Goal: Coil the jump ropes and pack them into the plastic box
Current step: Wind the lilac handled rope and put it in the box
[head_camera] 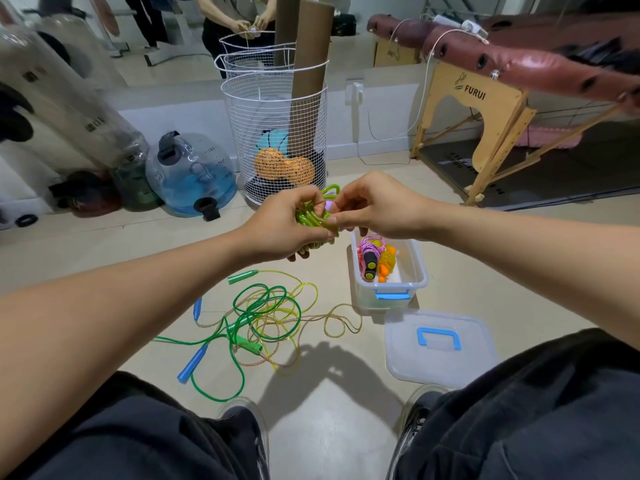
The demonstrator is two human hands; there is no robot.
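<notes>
My left hand (284, 226) grips a bundle of coiled light-green jump rope (313, 216) above the floor. My right hand (374, 206) pinches a strand of that same rope at the bundle; a purple bit shows between my fingers. Below them, the clear plastic box (417, 268) with a blue latch stands open, with coiled pink and orange ropes inside. Its lid (436, 348) with a blue handle lies flat in front of it. Loose ropes lie tangled on the floor: a dark green rope (266, 306), a yellow rope (304, 289), and one with blue handles (192, 363).
A white wire basket (273, 140) holding a cardboard roll and balls stands behind my hands. A blue water bag (190, 174) and clear cylinders lie at the left. A wooden folding table (478, 126) is at the right. My knees and shoes fill the bottom.
</notes>
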